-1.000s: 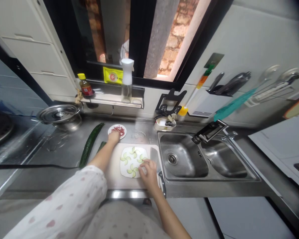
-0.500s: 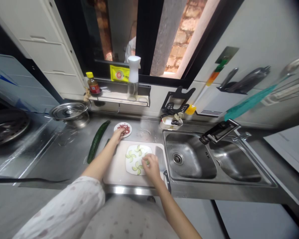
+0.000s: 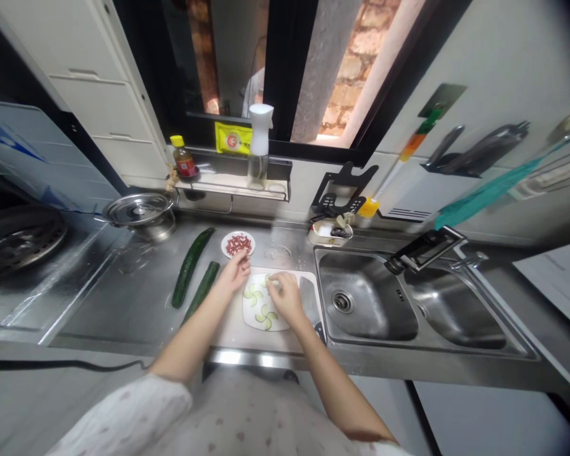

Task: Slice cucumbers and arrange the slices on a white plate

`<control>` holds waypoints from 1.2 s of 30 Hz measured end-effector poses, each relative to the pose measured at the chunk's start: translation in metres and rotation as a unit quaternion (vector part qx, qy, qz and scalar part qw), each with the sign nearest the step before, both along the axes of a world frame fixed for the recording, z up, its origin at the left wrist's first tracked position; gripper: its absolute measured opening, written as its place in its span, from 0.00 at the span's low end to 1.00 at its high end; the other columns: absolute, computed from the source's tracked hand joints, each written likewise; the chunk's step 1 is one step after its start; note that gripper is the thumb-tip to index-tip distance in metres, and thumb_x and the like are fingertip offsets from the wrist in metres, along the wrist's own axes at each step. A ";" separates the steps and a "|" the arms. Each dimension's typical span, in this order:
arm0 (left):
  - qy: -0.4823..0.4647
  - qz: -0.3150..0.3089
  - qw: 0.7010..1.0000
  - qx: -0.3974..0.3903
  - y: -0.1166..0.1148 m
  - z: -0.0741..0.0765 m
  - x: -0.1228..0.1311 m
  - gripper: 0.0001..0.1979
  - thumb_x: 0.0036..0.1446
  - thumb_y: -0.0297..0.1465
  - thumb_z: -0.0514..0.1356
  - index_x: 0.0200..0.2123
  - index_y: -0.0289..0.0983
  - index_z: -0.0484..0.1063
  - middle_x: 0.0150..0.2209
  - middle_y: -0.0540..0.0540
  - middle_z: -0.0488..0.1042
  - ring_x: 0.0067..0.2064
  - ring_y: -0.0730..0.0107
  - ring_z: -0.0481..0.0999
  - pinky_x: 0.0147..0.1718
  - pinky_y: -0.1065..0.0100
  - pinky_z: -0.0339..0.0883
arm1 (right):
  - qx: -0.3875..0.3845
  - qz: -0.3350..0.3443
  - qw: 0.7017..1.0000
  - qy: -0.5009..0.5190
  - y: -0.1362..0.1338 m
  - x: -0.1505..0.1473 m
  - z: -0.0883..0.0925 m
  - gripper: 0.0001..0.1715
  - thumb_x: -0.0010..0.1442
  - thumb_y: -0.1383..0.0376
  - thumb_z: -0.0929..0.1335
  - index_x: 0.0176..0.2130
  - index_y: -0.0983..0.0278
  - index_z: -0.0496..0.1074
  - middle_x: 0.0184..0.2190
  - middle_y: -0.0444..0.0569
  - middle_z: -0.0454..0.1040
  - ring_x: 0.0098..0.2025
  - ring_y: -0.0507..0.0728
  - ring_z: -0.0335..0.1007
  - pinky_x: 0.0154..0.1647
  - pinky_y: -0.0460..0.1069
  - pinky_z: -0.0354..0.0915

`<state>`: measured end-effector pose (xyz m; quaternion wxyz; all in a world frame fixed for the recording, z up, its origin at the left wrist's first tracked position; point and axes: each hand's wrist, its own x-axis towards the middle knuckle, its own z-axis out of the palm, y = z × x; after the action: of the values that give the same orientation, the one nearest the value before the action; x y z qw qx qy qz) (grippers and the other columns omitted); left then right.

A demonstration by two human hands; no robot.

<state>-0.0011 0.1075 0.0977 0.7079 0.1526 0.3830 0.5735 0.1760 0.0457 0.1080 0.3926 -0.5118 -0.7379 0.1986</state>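
My left hand (image 3: 235, 272) hovers just in front of a small round white plate (image 3: 225, 251) holding chopped red and white bits (image 3: 238, 243). Its fingers are closed, and anything between them is too small to make out. Over the back right of a square white plate (image 3: 254, 321), my right hand (image 3: 285, 296) has its thumb and fingertips together; their contents cannot be made out. Curved green cucumber slices (image 3: 266, 316) form pinwheels on that plate, partly hidden by the right hand. A pale cutting board (image 3: 230, 339) lies beneath it, with a knife (image 3: 308, 292) along its right side.
Left of the board lie a long cucumber (image 3: 189, 272) and a shorter cucumber piece (image 3: 205, 290). A lidded steel pot (image 3: 145, 212) stands further left. To the right is a double sink (image 3: 365, 297). Behind, a shelf holds a spray bottle (image 3: 259, 149) and a sauce bottle (image 3: 183, 158).
My left hand has drawn back from the small plate of red bits toward the square plate. My right hand has moved up toward the square plate's back edge. The view has shifted slightly.
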 end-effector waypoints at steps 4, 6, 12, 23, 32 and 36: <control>-0.007 0.008 0.999 0.032 -0.030 0.011 0.018 0.16 0.43 0.35 0.70 0.33 0.35 0.68 0.26 0.55 0.65 0.19 0.88 0.58 0.13 0.81 0.44 | 0.018 0.006 0.999 0.036 0.006 -0.014 0.018 0.07 0.59 0.62 0.64 0.32 0.60 0.71 0.34 0.48 0.73 0.41 0.58 0.65 0.48 0.54 0.58; 0.019 0.019 0.998 0.052 -0.042 0.016 0.024 0.17 0.43 0.36 0.70 0.32 0.35 0.69 0.25 0.56 0.64 0.19 0.88 0.58 0.14 0.81 0.44 | 0.004 -0.007 0.997 0.077 0.006 -0.020 0.025 0.08 0.58 0.61 0.65 0.30 0.60 0.71 0.33 0.47 0.73 0.41 0.57 0.66 0.48 0.53 0.58; 0.141 0.051 0.983 0.104 -0.061 0.024 0.029 0.16 0.44 0.39 0.68 0.31 0.35 0.71 0.21 0.56 0.62 0.19 0.86 0.55 0.15 0.79 0.43 | -0.226 -0.025 0.933 0.278 0.003 -0.028 0.036 0.13 0.51 0.55 0.68 0.28 0.61 0.74 0.31 0.46 0.74 0.39 0.57 0.68 0.41 0.51 0.62; 0.281 0.068 0.941 0.174 -0.074 0.031 0.027 0.13 0.48 0.40 0.66 0.30 0.35 0.74 0.26 0.50 0.72 0.23 0.79 0.62 0.22 0.75 0.55 | -0.371 0.001 0.818 0.439 -0.006 -0.029 0.046 0.16 0.42 0.55 0.73 0.30 0.63 0.76 0.36 0.49 0.75 0.42 0.57 0.67 0.33 0.47 0.64; 0.278 0.066 0.943 0.169 -0.082 0.038 0.026 0.07 0.47 0.32 0.68 0.28 0.36 0.76 0.30 0.47 0.75 0.34 0.69 0.71 0.29 0.73 0.62 | -0.340 0.008 0.845 0.413 -0.010 -0.027 0.040 0.15 0.45 0.55 0.72 0.31 0.63 0.75 0.34 0.48 0.76 0.38 0.56 0.70 0.32 0.47 0.65; 0.282 0.052 0.944 0.166 -0.085 0.038 0.023 0.07 0.49 0.33 0.66 0.32 0.37 0.77 0.31 0.47 0.75 0.33 0.70 0.71 0.30 0.73 0.62 | -0.268 -0.001 0.900 0.345 -0.012 -0.024 0.040 0.14 0.50 0.55 0.70 0.32 0.63 0.75 0.35 0.49 0.76 0.40 0.56 0.70 0.38 0.49 0.65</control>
<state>0.0224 0.0229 0.1355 0.5046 0.4031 0.4733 0.5990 0.1515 0.0335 0.1476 0.4706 -0.4979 -0.4748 0.5524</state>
